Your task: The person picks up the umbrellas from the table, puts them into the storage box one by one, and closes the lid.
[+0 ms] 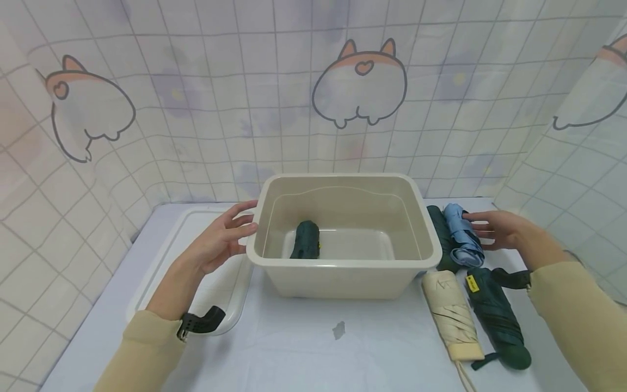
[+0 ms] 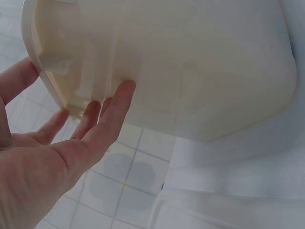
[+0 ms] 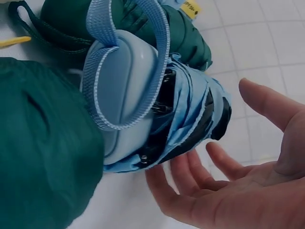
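Note:
My left hand is at the left side of a cream plastic bin; in the left wrist view its fingers reach along the outer wall, under the rim. One dark green folded umbrella lies inside the bin, toward the left. To the right, my right hand is beside a light blue folded umbrella. The right wrist view has its fingertips against or just beside the umbrella's lower side, its thumb apart. Another dark green umbrella lies between the blue one and the bin.
Nearer the front right lie a cream folded umbrella and a dark green one. A white lid rests flat on the table, left of the bin. Patterned cloth hangs around the back and sides.

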Demonstrator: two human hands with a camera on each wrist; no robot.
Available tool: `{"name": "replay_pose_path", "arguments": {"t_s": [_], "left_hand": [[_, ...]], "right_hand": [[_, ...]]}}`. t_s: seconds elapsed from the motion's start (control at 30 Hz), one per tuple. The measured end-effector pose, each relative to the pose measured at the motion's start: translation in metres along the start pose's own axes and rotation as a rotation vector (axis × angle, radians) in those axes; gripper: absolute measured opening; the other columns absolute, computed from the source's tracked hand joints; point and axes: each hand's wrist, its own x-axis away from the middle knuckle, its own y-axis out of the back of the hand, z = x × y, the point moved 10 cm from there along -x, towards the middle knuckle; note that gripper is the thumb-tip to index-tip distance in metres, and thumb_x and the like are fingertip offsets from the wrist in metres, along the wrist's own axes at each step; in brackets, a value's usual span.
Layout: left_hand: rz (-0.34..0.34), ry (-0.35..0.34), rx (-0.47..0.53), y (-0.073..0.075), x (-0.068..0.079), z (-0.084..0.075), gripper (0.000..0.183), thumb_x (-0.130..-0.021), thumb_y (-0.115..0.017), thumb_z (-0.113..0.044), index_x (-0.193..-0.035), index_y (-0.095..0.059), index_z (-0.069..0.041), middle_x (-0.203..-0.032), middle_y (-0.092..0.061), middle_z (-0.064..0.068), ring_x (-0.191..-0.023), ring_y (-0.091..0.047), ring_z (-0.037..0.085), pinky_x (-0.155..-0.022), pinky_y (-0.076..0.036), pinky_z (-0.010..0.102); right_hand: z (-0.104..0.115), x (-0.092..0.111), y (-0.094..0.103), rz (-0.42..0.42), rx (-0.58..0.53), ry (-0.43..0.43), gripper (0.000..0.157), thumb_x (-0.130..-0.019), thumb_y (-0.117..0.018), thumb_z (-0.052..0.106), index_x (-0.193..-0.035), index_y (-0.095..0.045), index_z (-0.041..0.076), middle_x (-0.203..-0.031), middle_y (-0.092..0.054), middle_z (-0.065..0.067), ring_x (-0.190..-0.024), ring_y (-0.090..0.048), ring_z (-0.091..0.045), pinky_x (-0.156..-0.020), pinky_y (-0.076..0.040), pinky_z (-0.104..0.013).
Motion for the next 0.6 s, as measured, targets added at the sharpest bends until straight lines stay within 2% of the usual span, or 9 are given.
{"name": "replay_pose_path", "arguments": {"t_s": [0.13, 0.37, 0.6], "left_hand": [[-0.001, 0.0, -0.002, 0.0004, -0.0006, 0.0005, 0.066, -0.102, -0.061, -0.009, -0.16, -0.027, -0.011, -0.152, -0.041, 0.023, -0.119, -0.059, 0.027, -0.087, -0.058, 0.043], [0.002, -0.002, 0.005, 0.0014, -0.0014, 0.0018, 0.066, -0.103, -0.061, -0.009, -0.159, -0.028, -0.011, -0.151, -0.041, 0.022, -0.119, -0.06, 0.026, -0.087, -0.058, 0.043], [0.006, -0.005, 0.002, 0.0007, -0.0012, 0.0012, 0.066, -0.103, -0.061, -0.009, -0.159, -0.028, -0.011, -0.15, -0.042, 0.021, -0.119, -0.06, 0.027, -0.087, -0.058, 0.043]], "right_hand": [[-0.0035, -0.004, -0.0013, 0.001, 0.069, -0.022, 0.091, -0.108, -0.053, 0.035, -0.16, 0.012, -0.002, -0.164, 0.01, -0.033, -0.151, -0.001, -0.051, -0.116, -0.022, -0.065], [-0.0073, -0.0059, -0.0014, -0.063, 0.142, -0.037, 0.11, -0.1, -0.066, 0.042, -0.157, 0.016, -0.006, -0.164, 0.011, -0.033, -0.15, -0.004, -0.054, -0.114, -0.023, -0.065], [-0.009, -0.0097, -0.0057, -0.048, 0.17, -0.049, 0.108, -0.102, -0.065, 0.037, -0.155, 0.016, -0.01, -0.162, 0.011, -0.037, -0.15, 0.001, -0.054, -0.112, -0.021, -0.071]]}}
